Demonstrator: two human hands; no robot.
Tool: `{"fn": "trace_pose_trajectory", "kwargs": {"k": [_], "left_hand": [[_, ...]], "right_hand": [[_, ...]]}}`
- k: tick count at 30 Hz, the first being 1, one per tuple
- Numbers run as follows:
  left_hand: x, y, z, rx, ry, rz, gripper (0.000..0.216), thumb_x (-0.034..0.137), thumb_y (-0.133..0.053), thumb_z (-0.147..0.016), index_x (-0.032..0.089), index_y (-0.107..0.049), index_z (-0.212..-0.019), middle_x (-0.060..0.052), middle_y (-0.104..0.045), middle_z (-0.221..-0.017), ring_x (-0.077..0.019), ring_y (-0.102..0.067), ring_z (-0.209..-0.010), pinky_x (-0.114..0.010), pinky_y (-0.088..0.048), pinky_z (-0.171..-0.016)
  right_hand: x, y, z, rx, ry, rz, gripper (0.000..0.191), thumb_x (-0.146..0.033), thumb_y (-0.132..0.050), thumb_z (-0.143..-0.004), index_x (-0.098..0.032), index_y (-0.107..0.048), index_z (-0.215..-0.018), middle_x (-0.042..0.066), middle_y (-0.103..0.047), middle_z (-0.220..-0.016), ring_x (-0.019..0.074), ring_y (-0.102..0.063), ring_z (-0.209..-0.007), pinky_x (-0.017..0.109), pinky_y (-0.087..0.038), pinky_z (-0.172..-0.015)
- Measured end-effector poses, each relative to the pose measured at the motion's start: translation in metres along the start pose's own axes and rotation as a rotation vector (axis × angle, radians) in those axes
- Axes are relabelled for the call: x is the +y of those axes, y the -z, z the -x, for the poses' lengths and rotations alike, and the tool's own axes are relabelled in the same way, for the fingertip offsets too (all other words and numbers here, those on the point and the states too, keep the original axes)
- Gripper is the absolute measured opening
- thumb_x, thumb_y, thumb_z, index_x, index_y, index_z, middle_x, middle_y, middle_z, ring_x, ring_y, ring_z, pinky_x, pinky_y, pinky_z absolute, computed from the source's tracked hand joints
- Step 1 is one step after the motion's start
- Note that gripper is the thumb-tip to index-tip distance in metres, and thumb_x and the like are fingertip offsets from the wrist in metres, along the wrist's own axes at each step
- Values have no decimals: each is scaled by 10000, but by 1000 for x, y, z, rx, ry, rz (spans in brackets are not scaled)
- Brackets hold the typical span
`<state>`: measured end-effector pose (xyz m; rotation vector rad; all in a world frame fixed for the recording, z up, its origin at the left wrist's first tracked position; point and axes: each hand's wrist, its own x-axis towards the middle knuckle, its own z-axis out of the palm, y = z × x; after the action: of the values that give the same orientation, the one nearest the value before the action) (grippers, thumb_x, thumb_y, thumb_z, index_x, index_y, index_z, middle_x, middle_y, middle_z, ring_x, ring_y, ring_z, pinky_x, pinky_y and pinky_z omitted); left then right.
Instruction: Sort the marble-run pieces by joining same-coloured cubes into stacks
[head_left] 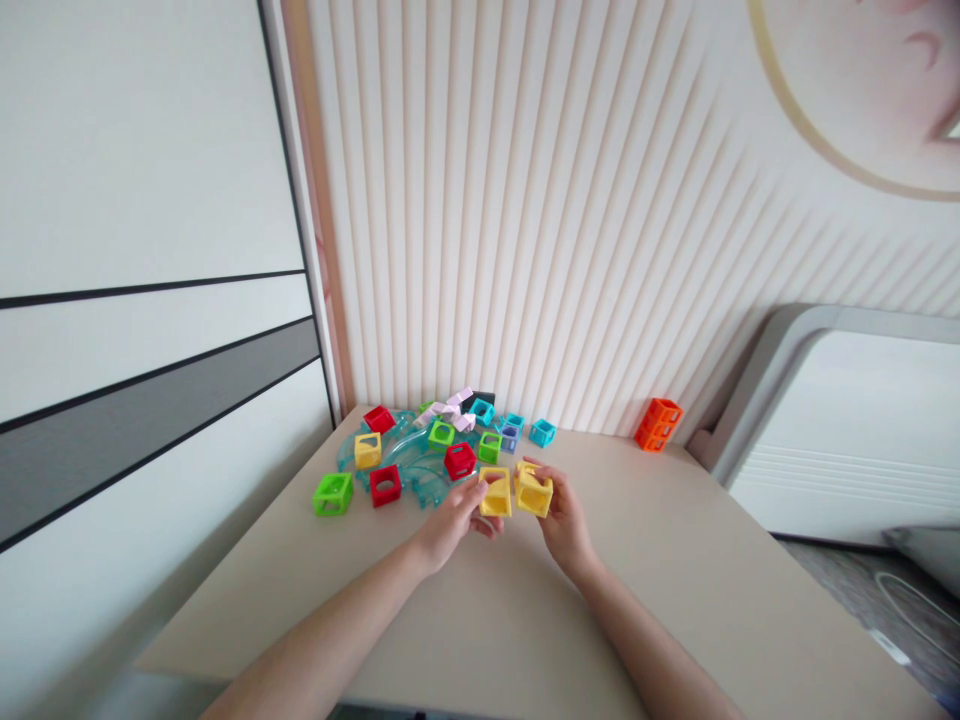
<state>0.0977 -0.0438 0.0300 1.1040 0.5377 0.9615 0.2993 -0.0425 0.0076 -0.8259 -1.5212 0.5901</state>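
We pinched a yellow open-frame cube (496, 490) by its left side in our left hand (451, 520); our right hand (568, 525) clasped a second yellow cube (533, 494) by its right side, a narrow gap between the two. We seemed to be lining them up; the next move called for squaring facing sides. Behind, translucent blue track pieces (406, 441) lay on the table (675, 560).

My right fingers (553, 474) are partly hidden behind a yellow cube block (533, 482). My forearms (330, 625) run off the lower edge. A black object (488, 397) behind pink pieces (448, 411) is largely covered; identity undetermined. The round wall ornament (862, 90) is cut off at upper right.
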Motion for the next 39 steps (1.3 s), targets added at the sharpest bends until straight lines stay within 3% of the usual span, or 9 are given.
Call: {"fn": "trace_pose_trajectory", "kwargs": {"k": [5,10,13,16,20,25,29,35,39], "left_hand": [[0,-1,1,-34,-16,14,580,608,-571,-883,160,-568,-1252,-91,-691,-1012,-163,-652,-719,-293,-523,-638],[7,-6,2,125,-85,-124,628,567,-639,-849,196,-455,-1321,-102,-683,-1097,-217,-676,-900,-297,-542,-676],[7,-6,0,235,-91,-190,665,590,-657,-820,187,-443,-1303,-123,-684,-1118,-247,-683,-958,-329,-561,-718],[2,-3,-3,261,-128,-158,623,545,-671,-826,196,-459,-1298,-137,-656,-1219,-275,-655,-1090,-377,-566,-832],[-5,2,-4,177,-235,-182,639,372,-751,-788,229,-448,-1331,-112,-589,-1345,-280,-565,-1254,-408,-491,-1020],[-3,2,2,141,-269,-523,520,231,-670,-813,222,-475,-1294,-103,-592,-1318,-269,-585,-1211,-442,-443,-1071],[-5,4,5,138,-309,-815,610,161,-671,-763,228,-461,-1332,-113,-548,-1372,-283,-533,-1267,-462,-403,-1105],[-13,6,3,48,-314,-1166,532,217,-748,-742,226,-558,-1239,-97,-618,-1195,-294,-580,-1155,-465,-469,-1026],[-11,3,3,25,-273,-1333,483,288,-802,-731,205,-610,-1167,-92,-627,-1107,-301,-609,-1071,-461,-514,-948]], "right_hand": [[-6,4,3,-158,113,247,348,-158,-563,-888,-281,-532,-1212,99,-600,-1355,254,-585,-1250,426,-514,-995],[-16,5,3,-207,134,360,669,-229,-596,-907,-253,-269,-1490,142,-432,-1502,279,-450,-1376,475,-403,-1127],[-15,4,3,-240,106,329,564,-276,-568,-942,-251,-330,-1452,136,-456,-1474,274,-453,-1367,458,-412,-1122],[-11,3,4,-226,83,291,443,-315,-571,-952,-265,-418,-1365,115,-542,-1382,264,-518,-1303,441,-452,-1084],[-11,1,5,-264,58,290,598,-343,-640,-912,-277,-359,-1435,107,-532,-1400,263,-517,-1307,430,-434,-1100],[-14,1,3,-347,41,331,553,-365,-616,-932,-273,-425,-1442,116,-555,-1384,271,-532,-1289,432,-439,-1087],[-17,7,-1,-444,18,372,511,-392,-661,-902,-252,-532,-1377,127,-613,-1299,287,-583,-1211,445,-470,-1040],[-34,14,-8,-593,-17,401,440,-367,-683,-876,-237,-612,-1290,106,-681,-1139,266,-647,-1032,413,-514,-937],[-38,16,-8,-609,-67,429,386,-323,-715,-837,-257,-656,-1212,68,-696,-1048,242,-656,-944,384,-527,-879]]}}
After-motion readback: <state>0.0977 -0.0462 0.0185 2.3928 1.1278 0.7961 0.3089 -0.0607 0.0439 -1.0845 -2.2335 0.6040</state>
